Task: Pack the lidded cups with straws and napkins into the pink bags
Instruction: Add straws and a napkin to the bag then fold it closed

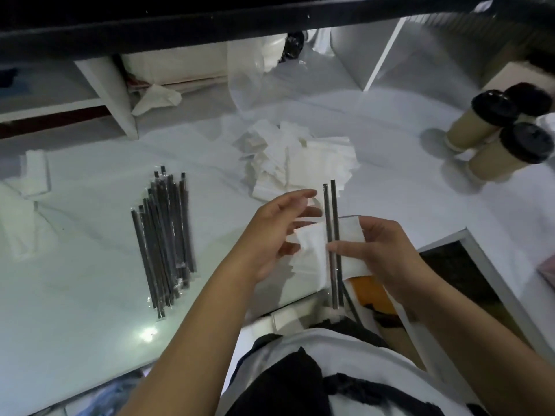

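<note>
The right hand (381,253) holds two dark straws (332,235) upright against a folded white napkin (345,247), thumb pressing the straws onto the napkin and the other fingers curled behind it. The left hand (276,232) is beside the napkin's left edge with fingers spread and relaxed, gripping nothing; whether the fingertips touch the napkin cannot be told. Both hands are above the near edge of the white worktop (90,295).

A bundle of wrapped straws (163,235) lies on the worktop to the left of the hands. A loose pile of napkins (297,160) lies beyond the hands. Three lidded cups (492,136), tan with black lids, stand close together at the far right of the worktop. No pink bag can be identified with certainty.
</note>
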`<action>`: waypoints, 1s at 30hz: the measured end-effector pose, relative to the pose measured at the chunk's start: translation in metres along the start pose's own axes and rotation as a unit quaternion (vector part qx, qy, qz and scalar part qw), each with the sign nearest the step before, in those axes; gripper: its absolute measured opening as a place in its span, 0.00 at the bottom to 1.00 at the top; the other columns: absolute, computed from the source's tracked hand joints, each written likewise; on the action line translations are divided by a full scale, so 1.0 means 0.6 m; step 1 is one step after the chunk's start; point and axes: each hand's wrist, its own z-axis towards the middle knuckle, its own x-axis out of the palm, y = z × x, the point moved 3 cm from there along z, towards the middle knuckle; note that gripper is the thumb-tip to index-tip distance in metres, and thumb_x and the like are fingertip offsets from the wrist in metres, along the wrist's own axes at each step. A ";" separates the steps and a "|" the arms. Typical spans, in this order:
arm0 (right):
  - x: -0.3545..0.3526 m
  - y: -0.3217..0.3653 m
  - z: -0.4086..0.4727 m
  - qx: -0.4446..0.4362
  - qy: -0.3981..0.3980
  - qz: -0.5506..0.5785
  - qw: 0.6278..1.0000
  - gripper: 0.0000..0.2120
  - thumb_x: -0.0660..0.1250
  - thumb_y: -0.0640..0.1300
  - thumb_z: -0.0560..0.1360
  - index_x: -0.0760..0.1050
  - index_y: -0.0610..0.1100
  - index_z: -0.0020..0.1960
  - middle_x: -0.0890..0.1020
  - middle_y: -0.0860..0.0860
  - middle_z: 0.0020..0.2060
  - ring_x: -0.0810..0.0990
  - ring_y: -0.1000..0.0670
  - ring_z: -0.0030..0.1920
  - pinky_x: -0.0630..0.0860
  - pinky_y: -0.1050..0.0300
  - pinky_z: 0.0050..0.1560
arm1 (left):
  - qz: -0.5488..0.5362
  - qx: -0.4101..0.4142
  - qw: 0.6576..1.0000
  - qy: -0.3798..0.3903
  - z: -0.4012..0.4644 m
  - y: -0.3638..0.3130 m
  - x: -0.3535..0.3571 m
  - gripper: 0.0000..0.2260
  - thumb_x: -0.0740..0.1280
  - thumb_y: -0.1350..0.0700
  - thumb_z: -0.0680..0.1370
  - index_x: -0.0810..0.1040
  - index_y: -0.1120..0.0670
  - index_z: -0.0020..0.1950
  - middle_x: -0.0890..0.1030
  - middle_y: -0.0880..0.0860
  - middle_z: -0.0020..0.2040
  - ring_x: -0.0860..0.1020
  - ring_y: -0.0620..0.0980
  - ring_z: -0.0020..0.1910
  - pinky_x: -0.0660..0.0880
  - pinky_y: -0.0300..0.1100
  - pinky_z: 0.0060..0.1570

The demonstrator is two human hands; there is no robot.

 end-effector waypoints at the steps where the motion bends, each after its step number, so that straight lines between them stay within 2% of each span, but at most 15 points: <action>1: -0.008 0.002 -0.007 -0.002 -0.007 0.014 1.000 0.12 0.70 0.32 0.74 0.82 0.38 0.56 0.87 0.44 0.48 0.87 0.44 0.48 0.84 0.52 0.46 | -0.050 -0.037 0.998 0.018 -0.004 0.002 0.003 0.11 0.63 0.55 0.82 0.81 0.50 0.63 0.85 0.52 0.50 0.80 0.45 0.36 0.72 0.36 0.27; 3: -0.022 0.002 -0.019 -0.010 -0.013 0.048 0.999 0.14 0.70 0.30 0.73 0.81 0.38 0.58 0.87 0.43 0.50 0.87 0.43 0.49 0.84 0.52 0.46 | -0.121 -0.083 0.987 0.067 -0.017 0.008 0.013 0.14 0.60 0.61 0.82 0.78 0.55 0.66 0.83 0.54 0.45 0.78 0.45 0.30 0.73 0.37 0.24; 5: -0.031 0.001 -0.033 -0.025 -0.014 0.080 0.996 0.16 0.70 0.29 0.72 0.80 0.37 0.59 0.86 0.41 0.51 0.86 0.41 0.51 0.84 0.51 0.49 | -0.087 -0.097 0.985 0.111 -0.028 0.021 0.028 0.15 0.58 0.63 0.82 0.78 0.58 0.66 0.82 0.54 0.44 0.80 0.46 0.32 0.76 0.39 0.26; 8: -0.046 -0.003 -0.050 -0.053 -0.020 0.083 0.995 0.18 0.70 0.29 0.73 0.79 0.38 0.61 0.86 0.42 0.53 0.85 0.42 0.54 0.82 0.51 0.55 | -0.008 -0.098 0.987 0.128 -0.045 0.037 0.051 0.13 0.57 0.66 0.82 0.81 0.57 0.57 0.84 0.54 0.40 0.81 0.49 0.32 0.77 0.40 0.27; 10: -0.062 -0.004 -0.064 -0.058 -0.031 0.088 0.994 0.20 0.71 0.29 0.72 0.78 0.41 0.62 0.86 0.43 0.52 0.85 0.43 0.53 0.82 0.52 0.56 | -0.010 -0.093 0.986 0.136 -0.054 0.044 0.066 0.14 0.58 0.68 0.80 0.81 0.56 0.53 0.83 0.55 0.38 0.80 0.50 0.31 0.76 0.40 0.25; 12: -0.081 -0.005 -0.083 -0.055 -0.040 0.068 0.995 0.23 0.73 0.31 0.72 0.78 0.45 0.64 0.87 0.45 0.50 0.86 0.49 0.51 0.80 0.55 0.58 | -0.020 -0.078 0.985 0.154 -0.062 0.052 0.086 0.13 0.59 0.68 0.80 0.81 0.57 0.53 0.82 0.56 0.38 0.79 0.50 0.30 0.75 0.39 0.25; 14: -0.099 -0.009 -0.108 -0.061 -0.045 0.035 0.997 0.25 0.74 0.34 0.72 0.76 0.51 0.65 0.87 0.55 0.45 0.84 0.64 0.46 0.75 0.69 0.54 | 0.008 -0.050 0.986 0.161 -0.068 0.061 0.113 0.11 0.63 0.66 0.79 0.80 0.57 0.56 0.83 0.53 0.40 0.79 0.48 0.33 0.75 0.39 0.30; 15: -0.110 -0.013 -0.122 -0.066 -0.053 0.029 0.996 0.26 0.74 0.35 0.72 0.76 0.52 0.66 0.87 0.56 0.43 0.83 0.65 0.45 0.75 0.71 0.52 | 0.029 -0.038 0.986 0.162 -0.071 0.066 0.130 0.11 0.64 0.65 0.78 0.80 0.57 0.58 0.83 0.52 0.42 0.80 0.48 0.36 0.76 0.39 0.33; 18: -0.149 -0.029 -0.166 -0.093 -0.102 0.042 0.990 0.26 0.76 0.39 0.71 0.77 0.57 0.64 0.81 0.34 0.55 0.80 0.40 0.55 0.75 0.47 0.65 | 0.064 -0.025 0.979 0.193 -0.090 0.082 0.188 0.16 0.67 0.63 0.76 0.78 0.61 0.64 0.84 0.55 0.50 0.82 0.52 0.46 0.79 0.43 0.42; 20: -0.185 -0.045 -0.198 -0.115 -0.129 0.066 0.983 0.26 0.75 0.38 0.71 0.77 0.56 0.65 0.80 0.35 0.55 0.80 0.43 0.54 0.80 0.58 0.57 | 0.088 -0.022 0.970 0.227 -0.109 0.097 0.231 0.14 0.68 0.59 0.75 0.80 0.60 0.60 0.84 0.58 0.49 0.82 0.54 0.47 0.79 0.44 0.46; 21: -0.202 -0.055 -0.213 -0.117 -0.134 0.081 0.981 0.26 0.75 0.37 0.72 0.76 0.54 0.66 0.83 0.39 0.54 0.82 0.43 0.53 0.80 0.59 0.55 | 0.101 -0.023 0.966 0.237 -0.118 0.106 0.251 0.12 0.68 0.58 0.76 0.81 0.58 0.58 0.84 0.58 0.48 0.82 0.54 0.46 0.79 0.44 0.46; 23: -0.230 -0.076 -0.245 -0.120 -0.133 0.126 0.976 0.26 0.73 0.34 0.73 0.74 0.50 0.68 0.85 0.45 0.54 0.85 0.43 0.55 0.81 0.46 0.57 | 0.107 -0.029 0.963 0.245 -0.132 0.127 0.290 0.09 0.67 0.57 0.76 0.84 0.53 0.54 0.84 0.57 0.46 0.83 0.52 0.45 0.79 0.45 0.47; 25: -0.257 -0.099 -0.276 -0.133 -0.152 0.148 0.968 0.26 0.73 0.33 0.73 0.75 0.48 0.68 0.84 0.45 0.57 0.83 0.42 0.59 0.78 0.38 0.61 | 0.098 -0.036 0.965 0.239 -0.143 0.147 0.326 0.09 0.69 0.56 0.75 0.85 0.52 0.53 0.85 0.57 0.47 0.83 0.52 0.46 0.79 0.44 0.46; 27: -0.280 -0.119 -0.307 -0.140 -0.174 0.180 0.958 0.26 0.72 0.30 0.72 0.74 0.44 0.68 0.85 0.43 0.56 0.84 0.41 0.56 0.80 0.40 0.58 | 0.101 -0.030 0.966 0.235 -0.157 0.166 0.359 0.10 0.71 0.58 0.73 0.84 0.51 0.54 0.85 0.57 0.49 0.83 0.53 0.49 0.78 0.44 0.48; 30: -0.312 -0.147 -0.353 -0.135 -0.201 0.218 0.945 0.25 0.72 0.28 0.71 0.75 0.42 0.65 0.86 0.39 0.49 0.86 0.39 0.49 0.83 0.46 0.52 | 0.118 -0.008 0.965 0.232 -0.177 0.195 0.402 0.16 0.74 0.58 0.70 0.84 0.45 0.56 0.84 0.53 0.55 0.81 0.52 0.57 0.77 0.47 0.57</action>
